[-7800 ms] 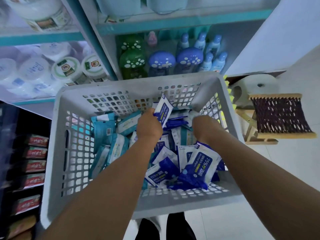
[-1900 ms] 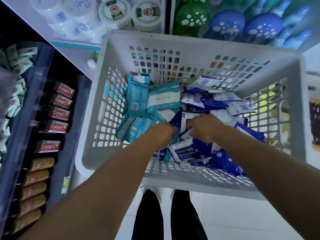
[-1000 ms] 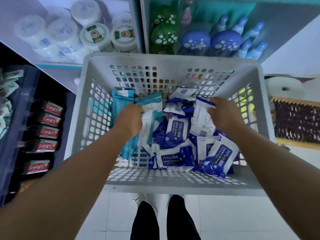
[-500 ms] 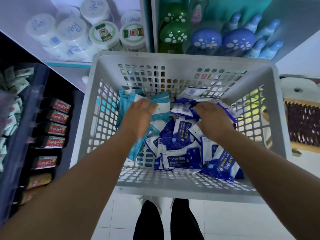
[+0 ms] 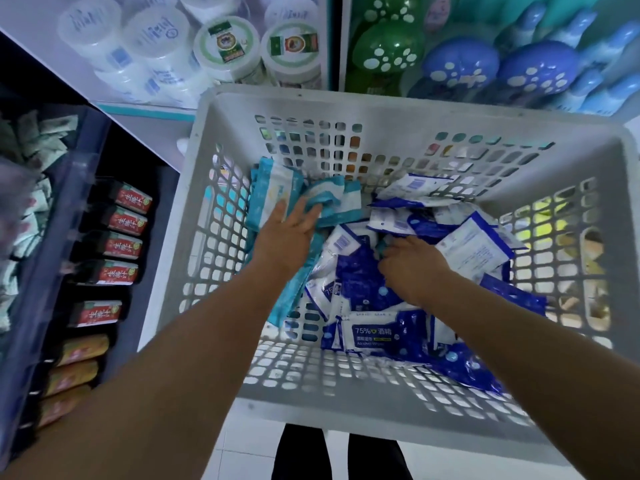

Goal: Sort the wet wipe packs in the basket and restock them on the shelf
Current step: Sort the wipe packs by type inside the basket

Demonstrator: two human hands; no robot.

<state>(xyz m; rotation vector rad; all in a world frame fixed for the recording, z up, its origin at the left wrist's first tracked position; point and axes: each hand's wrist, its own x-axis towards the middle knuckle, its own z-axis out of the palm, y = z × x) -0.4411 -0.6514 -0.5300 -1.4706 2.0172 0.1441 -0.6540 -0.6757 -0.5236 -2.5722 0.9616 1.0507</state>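
Observation:
A grey perforated basket (image 5: 381, 102) fills the middle of the view. Teal wet wipe packs (image 5: 273, 192) are gathered along its left side. Blue and white wet wipe packs (image 5: 374, 336) are piled at the centre and right. My left hand (image 5: 291, 233) lies on the teal packs with its fingers stretched out, pressing them toward the left wall. My right hand (image 5: 412, 265) is knuckles up in the blue pile. Its fingers curl down among the packs, and the fingertips are hidden.
Behind the basket, a shelf holds white tubs (image 5: 225, 46), green bottles (image 5: 391, 46) and blue bottles (image 5: 533, 67). A dark rack at the left carries rows of red-labelled packets (image 5: 128, 220). My legs (image 5: 339, 452) stand on white floor tiles below the basket.
My left hand has slid further up onto the teal packs with fingers spread. My right hand has dropped lower into the blue pile. The view has shifted slightly left and closer.

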